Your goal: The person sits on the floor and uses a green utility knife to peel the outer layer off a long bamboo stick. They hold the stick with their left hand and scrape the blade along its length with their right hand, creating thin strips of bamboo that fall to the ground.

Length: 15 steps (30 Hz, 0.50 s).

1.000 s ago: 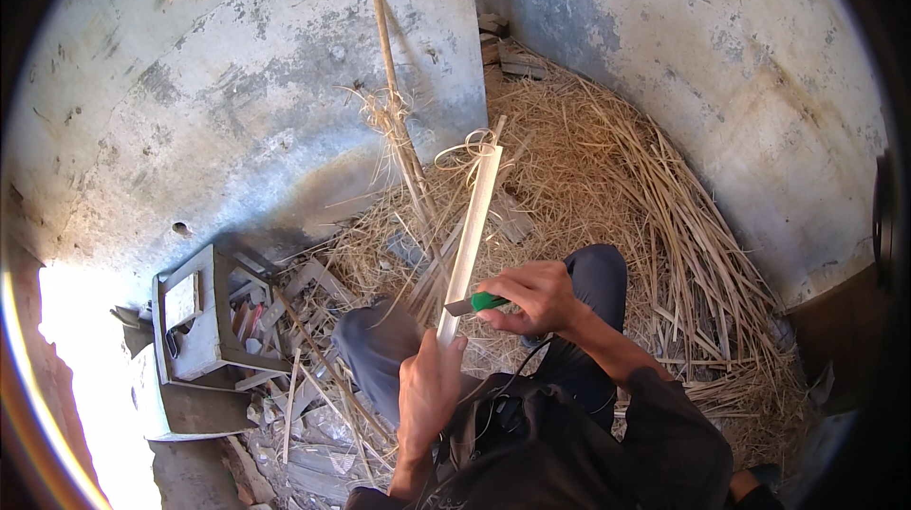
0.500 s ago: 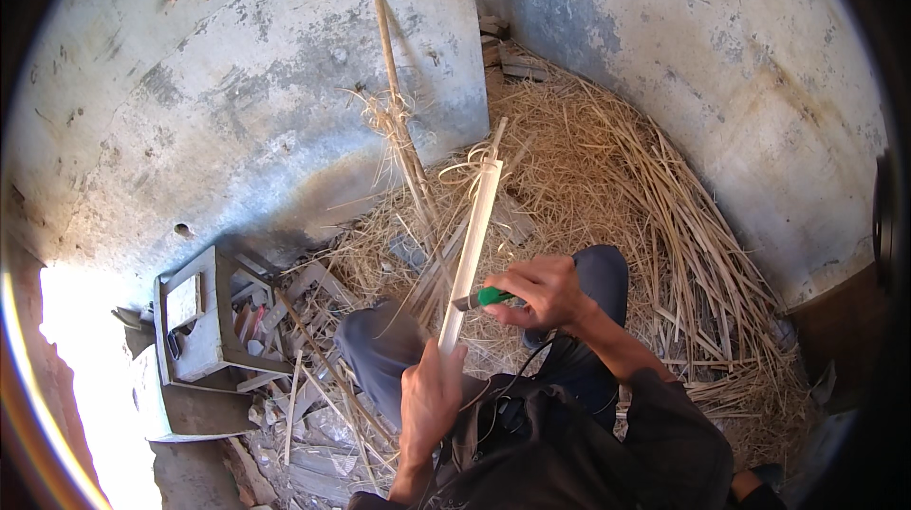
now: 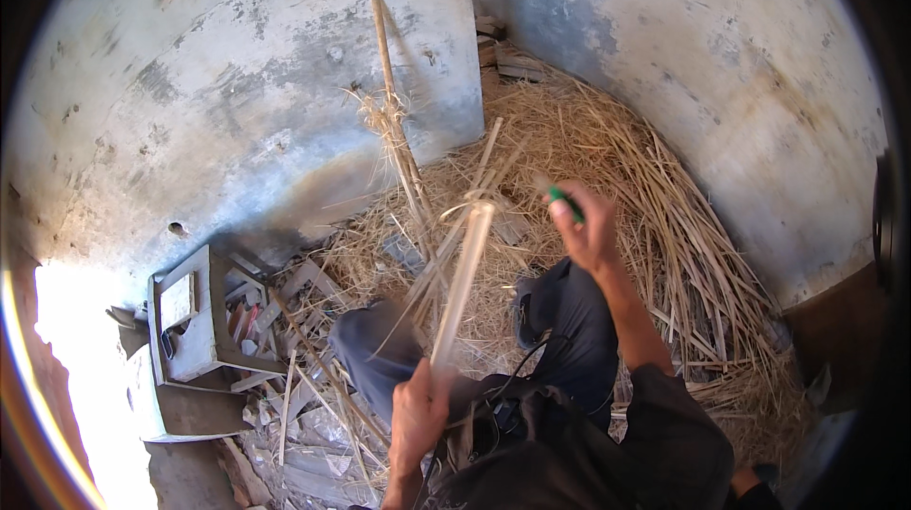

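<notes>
My left hand [image 3: 419, 408] is closed around the lower end of a pale split bamboo strip [image 3: 462, 284], which slants up and away from me over my knees. Thin curled shavings [image 3: 467, 204] cluster at the strip's far end. Up and to the right of the strip, my right hand [image 3: 590, 230] grips a knife by its green handle [image 3: 567, 204]. The knife is apart from the strip, and its blade is too blurred to make out. Motion also smears the strip a little.
Long thin bamboo strips [image 3: 697, 254] and shavings are heaped along the right wall. A bamboo pole [image 3: 384, 55] leans on the left wall with fibres caught on it. At left stands a worn wooden stool-like frame [image 3: 204, 349] with odds and ends inside. Debris and sticks [image 3: 289, 406] litter the floor.
My right hand has swung up and away with the knife, off the strip. The strip's far end has come lower and nearer. My left hand has kept its grip, shifting slightly.
</notes>
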Each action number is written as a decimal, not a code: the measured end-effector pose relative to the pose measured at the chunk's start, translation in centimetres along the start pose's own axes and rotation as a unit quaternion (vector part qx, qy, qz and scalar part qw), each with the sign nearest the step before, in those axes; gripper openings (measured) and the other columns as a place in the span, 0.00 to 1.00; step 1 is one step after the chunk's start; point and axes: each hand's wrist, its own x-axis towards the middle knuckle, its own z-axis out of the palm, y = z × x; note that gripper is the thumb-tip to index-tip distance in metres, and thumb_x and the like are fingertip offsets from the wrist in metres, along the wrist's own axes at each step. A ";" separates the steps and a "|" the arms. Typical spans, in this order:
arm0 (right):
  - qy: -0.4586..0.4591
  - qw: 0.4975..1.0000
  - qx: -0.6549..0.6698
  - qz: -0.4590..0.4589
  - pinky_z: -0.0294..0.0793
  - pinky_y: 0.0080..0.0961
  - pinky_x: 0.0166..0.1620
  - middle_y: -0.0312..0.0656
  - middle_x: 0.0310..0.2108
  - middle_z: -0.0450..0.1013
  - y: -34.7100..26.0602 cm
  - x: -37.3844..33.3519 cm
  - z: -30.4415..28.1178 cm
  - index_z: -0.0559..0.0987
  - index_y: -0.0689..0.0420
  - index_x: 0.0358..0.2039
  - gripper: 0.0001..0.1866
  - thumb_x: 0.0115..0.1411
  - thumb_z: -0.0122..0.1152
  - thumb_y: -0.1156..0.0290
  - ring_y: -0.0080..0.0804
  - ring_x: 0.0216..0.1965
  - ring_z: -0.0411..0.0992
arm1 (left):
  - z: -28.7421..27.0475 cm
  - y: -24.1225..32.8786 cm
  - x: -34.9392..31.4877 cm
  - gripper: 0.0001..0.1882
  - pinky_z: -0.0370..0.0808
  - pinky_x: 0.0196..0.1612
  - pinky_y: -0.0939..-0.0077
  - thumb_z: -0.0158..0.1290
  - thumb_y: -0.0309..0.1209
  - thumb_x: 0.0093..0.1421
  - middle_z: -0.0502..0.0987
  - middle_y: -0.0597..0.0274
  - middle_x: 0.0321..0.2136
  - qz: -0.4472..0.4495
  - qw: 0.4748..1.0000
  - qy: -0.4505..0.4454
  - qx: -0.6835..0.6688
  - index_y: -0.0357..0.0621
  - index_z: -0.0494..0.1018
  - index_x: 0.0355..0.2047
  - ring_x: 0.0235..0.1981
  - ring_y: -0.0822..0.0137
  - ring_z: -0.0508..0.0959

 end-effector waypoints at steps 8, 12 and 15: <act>-0.124 0.987 0.052 -0.085 0.83 0.29 0.30 0.37 0.33 0.86 -7.4 -4.6 4.3 0.87 0.53 0.45 0.14 0.67 0.72 0.57 0.31 0.27 0.85 | 0.2 1.1 2.9 0.12 0.74 0.28 0.55 0.60 0.28 0.73 0.79 0.38 0.24 0.034 0.999 0.033 -0.024 0.31 0.71 0.37 0.28 0.33 0.82; -0.141 0.982 0.038 -0.116 0.81 0.31 0.29 0.35 0.31 0.84 -8.0 -5.1 4.9 0.88 0.52 0.43 0.14 0.65 0.75 0.57 0.34 0.26 0.83 | 0.5 1.9 3.3 0.12 0.74 0.28 0.52 0.59 0.27 0.74 0.79 0.39 0.24 0.053 0.997 0.040 -0.034 0.30 0.70 0.37 0.27 0.33 0.82; -0.135 0.980 0.034 -0.143 0.80 0.32 0.28 0.35 0.28 0.81 -8.1 -5.3 5.1 0.88 0.53 0.43 0.15 0.66 0.73 0.55 0.34 0.24 0.81 | 0.7 2.1 3.4 0.11 0.74 0.29 0.51 0.57 0.27 0.75 0.79 0.39 0.23 0.044 0.997 0.050 -0.039 0.31 0.69 0.38 0.26 0.33 0.81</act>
